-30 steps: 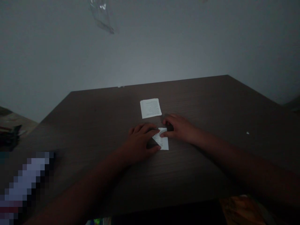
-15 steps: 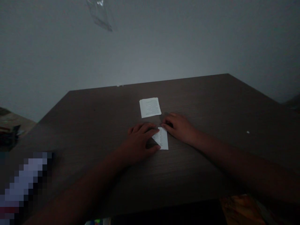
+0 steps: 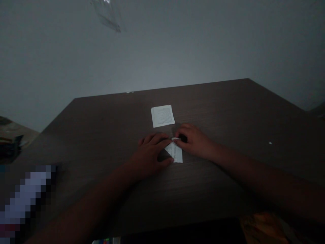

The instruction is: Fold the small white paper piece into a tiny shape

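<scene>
White paper [image 3: 178, 155] — left hand [image 3: 151, 154] splayed, right hand [image 3: 193, 139] curled over edge.

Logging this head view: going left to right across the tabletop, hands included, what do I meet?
Pixelated object → left hand → small printed paper → right hand → tiny white scrap.

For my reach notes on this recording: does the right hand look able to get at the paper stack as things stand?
Probably yes: the paper stack lies just ahead and left of the right hand, and nothing visible blocks the way. That hand seems to touch the smaller paper, though.
</scene>
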